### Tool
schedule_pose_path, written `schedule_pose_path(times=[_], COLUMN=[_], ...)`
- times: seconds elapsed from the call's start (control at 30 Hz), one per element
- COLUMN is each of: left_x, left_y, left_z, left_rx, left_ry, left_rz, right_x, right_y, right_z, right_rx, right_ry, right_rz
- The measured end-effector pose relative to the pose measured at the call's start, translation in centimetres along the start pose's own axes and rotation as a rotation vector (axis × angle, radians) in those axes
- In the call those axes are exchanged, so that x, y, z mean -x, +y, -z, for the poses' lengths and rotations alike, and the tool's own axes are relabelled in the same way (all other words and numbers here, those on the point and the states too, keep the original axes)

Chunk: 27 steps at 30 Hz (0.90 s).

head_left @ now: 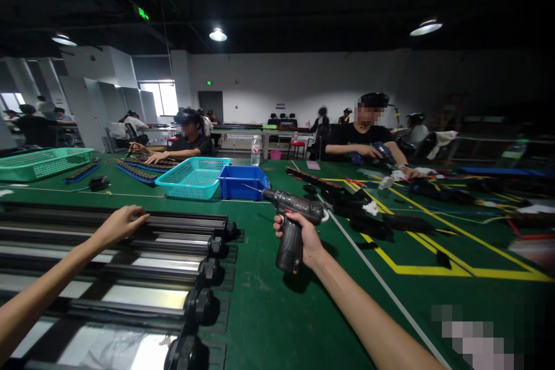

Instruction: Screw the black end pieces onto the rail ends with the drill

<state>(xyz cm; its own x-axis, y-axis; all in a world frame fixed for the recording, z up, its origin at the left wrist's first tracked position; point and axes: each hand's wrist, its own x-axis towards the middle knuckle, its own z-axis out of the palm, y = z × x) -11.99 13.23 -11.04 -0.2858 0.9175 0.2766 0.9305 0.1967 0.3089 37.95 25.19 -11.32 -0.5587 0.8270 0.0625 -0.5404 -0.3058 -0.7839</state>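
Note:
My right hand [307,237] is wrapped round the grip of a black cordless drill [291,231]. A long thin bit [251,188] sticks out of the drill's chuck and points left, above the green tabletop. My left hand [125,224] is over the farthest of several long black-and-silver bar housings [186,224] lying side by side. Its fingers are bent and drawn together near the housing's upper edge; what they pinch, if anything, is hidden. Round black end fittings [211,270] and flat slotted brackets [222,289] stick out at the right ends of the housings.
Beyond stand a blue bin [243,184], a turquoise basket [195,180], a green basket [47,163] and a water bottle [255,151]. Dark parts and wires [368,214] lie to the right, near yellow tape lines [425,270]. Two co-workers [368,133] work across the table, one holding a drill.

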Motion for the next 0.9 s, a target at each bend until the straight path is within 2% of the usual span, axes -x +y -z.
schedule_pose_path(times=[0.07,0.2,0.27,0.33,0.43,0.53,0.7,0.9], left_x=[-0.1,-0.2,-0.3,-0.2,-0.2,-0.2,-0.7,-0.9], left_y=[4.0,12.8,16.2,18.4,19.9,20.1,20.1,20.1], left_z=[-0.1,-2.1,-3.9,-5.8,-8.1,-9.3,-9.7,-9.7], left_rx=[0.055,0.134,0.154,0.170,0.180,0.169,0.231,0.372], left_ry=[0.021,-0.098,-0.106,-0.099,-0.061,-0.069,-0.146,-0.206], left_rz=[-0.106,-0.259,-0.300,-0.311,-0.325,-0.290,-0.232,-0.259], right_x=[-0.7,-1.7,-1.7,-1.3,-0.8,-0.8,-1.6,-2.1], right_y=[0.4,1.6,2.1,2.3,2.1,1.7,1.6,1.3], right_z=[0.7,2.6,3.4,4.2,5.0,5.5,6.0,6.0], right_rx=[-0.097,-0.177,-0.216,-0.257,-0.329,-0.420,-0.523,-0.468], right_ry=[-0.025,-0.025,-0.021,-0.018,-0.012,0.007,0.046,0.043], right_rz=[-0.078,-0.181,-0.203,-0.229,-0.268,-0.325,-0.423,-0.484])
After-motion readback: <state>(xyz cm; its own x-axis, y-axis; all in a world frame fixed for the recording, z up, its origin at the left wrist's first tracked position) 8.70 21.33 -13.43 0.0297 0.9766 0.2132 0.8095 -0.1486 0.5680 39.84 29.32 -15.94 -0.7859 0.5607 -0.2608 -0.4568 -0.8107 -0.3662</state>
